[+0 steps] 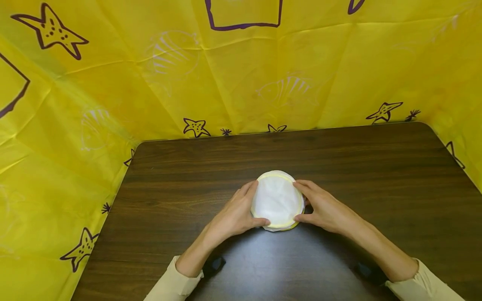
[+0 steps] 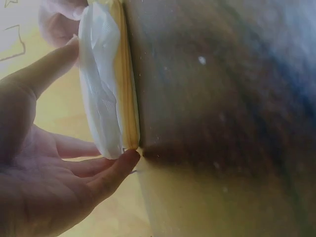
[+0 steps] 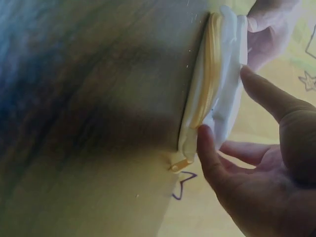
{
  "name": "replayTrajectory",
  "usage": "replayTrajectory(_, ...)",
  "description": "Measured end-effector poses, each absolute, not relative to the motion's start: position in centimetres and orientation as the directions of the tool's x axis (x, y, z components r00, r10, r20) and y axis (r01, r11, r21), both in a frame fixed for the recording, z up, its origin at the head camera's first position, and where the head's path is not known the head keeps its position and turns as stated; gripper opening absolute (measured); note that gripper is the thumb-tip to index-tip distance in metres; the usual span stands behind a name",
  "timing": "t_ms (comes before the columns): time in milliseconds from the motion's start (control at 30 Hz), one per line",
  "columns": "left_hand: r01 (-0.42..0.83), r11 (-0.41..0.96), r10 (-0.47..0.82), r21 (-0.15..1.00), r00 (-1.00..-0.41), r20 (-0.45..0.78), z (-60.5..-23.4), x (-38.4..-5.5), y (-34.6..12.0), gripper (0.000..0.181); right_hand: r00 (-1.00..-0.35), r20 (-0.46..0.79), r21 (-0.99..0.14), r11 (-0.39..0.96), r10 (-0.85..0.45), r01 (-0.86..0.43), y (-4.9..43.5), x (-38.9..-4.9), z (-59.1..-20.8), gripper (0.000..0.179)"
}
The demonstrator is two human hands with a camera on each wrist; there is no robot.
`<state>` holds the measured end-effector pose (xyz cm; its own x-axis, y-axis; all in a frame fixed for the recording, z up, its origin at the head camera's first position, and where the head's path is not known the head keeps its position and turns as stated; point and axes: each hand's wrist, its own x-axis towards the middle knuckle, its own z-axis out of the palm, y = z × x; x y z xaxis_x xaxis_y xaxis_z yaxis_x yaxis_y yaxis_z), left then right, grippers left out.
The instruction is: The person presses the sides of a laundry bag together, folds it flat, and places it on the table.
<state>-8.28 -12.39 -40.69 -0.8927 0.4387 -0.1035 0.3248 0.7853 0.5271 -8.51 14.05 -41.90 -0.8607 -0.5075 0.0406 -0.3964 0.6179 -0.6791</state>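
Note:
A round, flat white fabric pouch (image 1: 278, 200) with yellow trim lies on the table in the head view. Around its side runs a yellow zipper (image 2: 127, 84), and an orange-yellow zipper pull (image 3: 180, 166) sticks out near the tabletop in the right wrist view. My left hand (image 1: 236, 211) grips the left edge, its thumb on the near top rim and its fingers along the side. On the opposite edge, my right hand (image 1: 326, 207) holds the pouch between thumb and fingers. The pouch's underside is hidden.
The dark wood-grain table (image 1: 180, 179) has rounded far corners. A yellow cloth (image 1: 241, 83) printed with starfish and fish hangs behind it and along both sides. Dark shadowy shapes lie beneath both forearms.

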Motion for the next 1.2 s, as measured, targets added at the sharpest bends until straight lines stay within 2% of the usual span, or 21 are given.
replayTrajectory(267,0.345,0.798,0.456,0.494,-0.882,-0.121,-40.79,-8.41,-12.27,0.110,-0.866,0.030,-0.541,0.720,-0.499,-0.434,13.95,-8.29,-41.57,0.087)
replayTrajectory(667,0.362,0.828,0.458,0.429,-0.877,-0.144,-40.73,-8.39,-12.04,0.107,-0.820,0.059,-0.513,0.687,-0.569,-0.514,14.42,-8.44,-41.54,0.088)
replayTrajectory(1200,0.462,0.817,0.533,0.345,-0.834,-0.144,-40.72,-8.35,-12.29,0.096,-0.803,0.014,-0.483,0.699,-0.596,-0.527,14.62,-8.26,-41.64,0.086)
